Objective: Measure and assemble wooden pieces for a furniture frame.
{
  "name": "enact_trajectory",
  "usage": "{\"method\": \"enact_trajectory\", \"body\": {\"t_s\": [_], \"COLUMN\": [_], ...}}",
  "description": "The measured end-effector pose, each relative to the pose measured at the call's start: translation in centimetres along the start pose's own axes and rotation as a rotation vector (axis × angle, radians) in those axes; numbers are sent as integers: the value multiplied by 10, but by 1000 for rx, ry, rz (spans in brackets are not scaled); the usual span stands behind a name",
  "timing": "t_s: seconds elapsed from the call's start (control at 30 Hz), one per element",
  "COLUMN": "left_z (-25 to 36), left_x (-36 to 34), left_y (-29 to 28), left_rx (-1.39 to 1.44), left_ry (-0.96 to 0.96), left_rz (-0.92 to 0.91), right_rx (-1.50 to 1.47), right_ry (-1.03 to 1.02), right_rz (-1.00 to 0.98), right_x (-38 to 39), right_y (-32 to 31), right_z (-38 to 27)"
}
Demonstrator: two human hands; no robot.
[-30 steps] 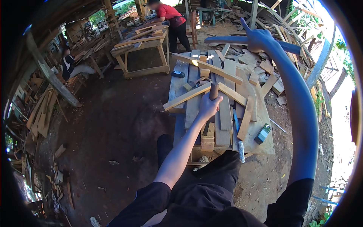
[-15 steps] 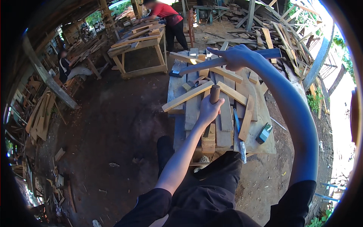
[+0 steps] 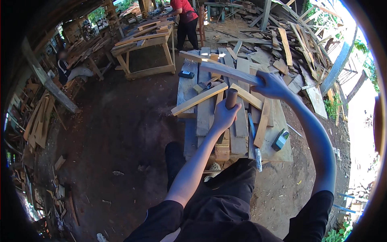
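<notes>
My left hand (image 3: 224, 116) is closed around the thick round brown handle of what looks like a chisel (image 3: 231, 98). It stands nearly upright, with its lower end by a light timber block (image 3: 222, 151) at the near edge of the bench; the tip is hidden. In my right hand (image 3: 272, 85) is a long wooden bar (image 3: 230, 72), gripped near its right end and reaching left above the bench, beyond the handle and apart from it. Two pale wood strips (image 3: 199, 99) (image 3: 248, 96) slant outward on either side of the handle.
Planks cover the bench (image 3: 284, 155). On it lie a thin blue-grey strip (image 3: 252, 130), a brown offcut (image 3: 263, 123), a black-and-green box-shaped item (image 3: 281, 140) and a small dark box (image 3: 186, 74). Someone in red (image 3: 188, 16) stands by another workbench (image 3: 151, 72); another person sits far left. Scrap wood (image 3: 286, 46) is heaped behind.
My right hand has come down and a little right, with the bar now slanting the other way, its left end raised. My left hand keeps its hold. The person in red has shifted slightly.
</notes>
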State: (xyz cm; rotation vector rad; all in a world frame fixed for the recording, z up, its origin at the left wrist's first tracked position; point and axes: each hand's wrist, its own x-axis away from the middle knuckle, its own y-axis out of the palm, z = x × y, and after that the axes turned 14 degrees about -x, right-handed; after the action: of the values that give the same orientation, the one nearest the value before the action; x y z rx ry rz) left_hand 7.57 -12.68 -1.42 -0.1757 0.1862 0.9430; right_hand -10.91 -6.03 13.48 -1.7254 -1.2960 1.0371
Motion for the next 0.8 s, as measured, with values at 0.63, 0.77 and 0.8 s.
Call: {"method": "enact_trajectory", "body": {"t_s": [0.63, 0.77, 0.8], "left_z": [3, 0, -1], "left_x": [-2, -4, -4], "left_y": [0, 1, 0], "left_rx": [-42, -2, -3], "left_ry": [22, 14, 13], "left_rz": [1, -15, -16], "right_rx": [-755, -565, -432], "right_ry": [42, 81, 85], "right_rz": [228, 185, 177], "right_x": [43, 43, 43], "right_y": [12, 21, 23], "right_z": [61, 61, 58]}}
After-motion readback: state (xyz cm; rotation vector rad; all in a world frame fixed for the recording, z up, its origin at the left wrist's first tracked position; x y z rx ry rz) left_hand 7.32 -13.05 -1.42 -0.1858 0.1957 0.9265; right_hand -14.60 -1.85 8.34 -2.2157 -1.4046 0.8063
